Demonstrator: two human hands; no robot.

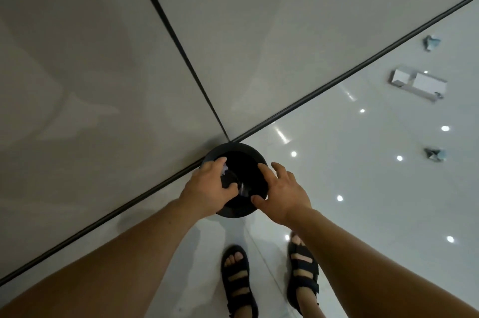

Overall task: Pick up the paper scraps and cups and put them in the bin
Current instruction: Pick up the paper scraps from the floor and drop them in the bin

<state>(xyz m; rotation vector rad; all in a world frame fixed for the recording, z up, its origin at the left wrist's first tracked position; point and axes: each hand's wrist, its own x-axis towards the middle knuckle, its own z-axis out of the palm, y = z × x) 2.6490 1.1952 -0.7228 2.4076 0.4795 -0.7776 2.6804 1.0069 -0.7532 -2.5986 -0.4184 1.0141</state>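
A round black bin [248,151] stands on the floor in the corner where two walls meet. My left hand [207,188] is over its opening with curled fingers, and a small pale paper scrap [224,168] shows under the index finger. Another pale bit [243,190] lies inside the bin. Above the bin's right rim my right hand [282,190] spreads its fingers and holds nothing. On the glossy floor to the right lie a crumpled scrap [431,44], a white folded paper piece [420,83] and another crumpled scrap [435,155].
Two grey wall panels [103,58] with dark skirting lines close off the left and the back. The white floor [363,188] opens out to the right. My feet in black sandals [237,278] stand just in front of the bin.
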